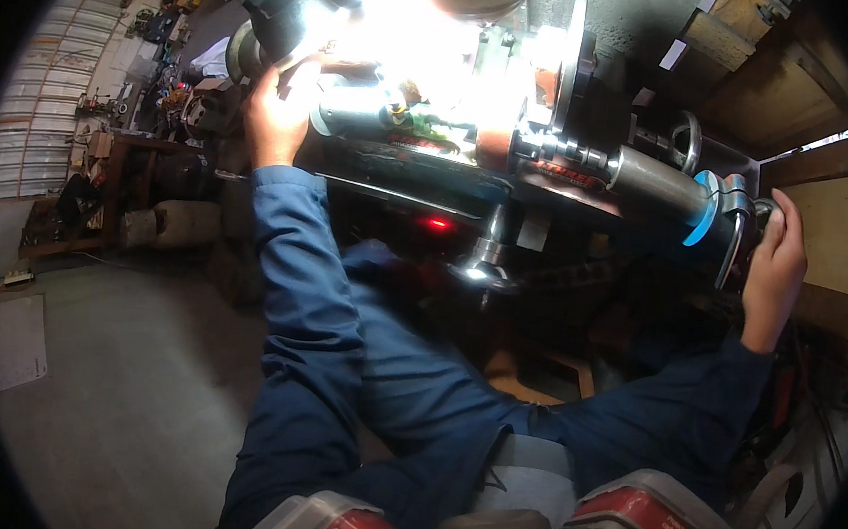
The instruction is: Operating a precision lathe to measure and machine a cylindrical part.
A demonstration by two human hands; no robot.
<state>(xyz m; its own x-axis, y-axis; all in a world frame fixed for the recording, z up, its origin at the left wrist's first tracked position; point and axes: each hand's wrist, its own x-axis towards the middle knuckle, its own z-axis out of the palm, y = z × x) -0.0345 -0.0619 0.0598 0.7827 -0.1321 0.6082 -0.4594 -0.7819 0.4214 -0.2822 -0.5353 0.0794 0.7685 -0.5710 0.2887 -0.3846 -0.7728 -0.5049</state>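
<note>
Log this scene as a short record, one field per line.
Left hand: raised at the black lamp head; glare hides its exact contact
Left hand position: beside a pale metal cylinder
Right hand: beside the curved metal handle at the machine's right end; grip unclear
Machine parts: grey cylinder with a blue ring at its right
Light: bright glare, upper middle
Clothing: dark blue sleeves

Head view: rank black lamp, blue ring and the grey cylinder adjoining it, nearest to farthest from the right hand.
1. Blue ring, just left of the right hand.
2. Grey cylinder, left of the ring.
3. Black lamp, far upper left.
</note>
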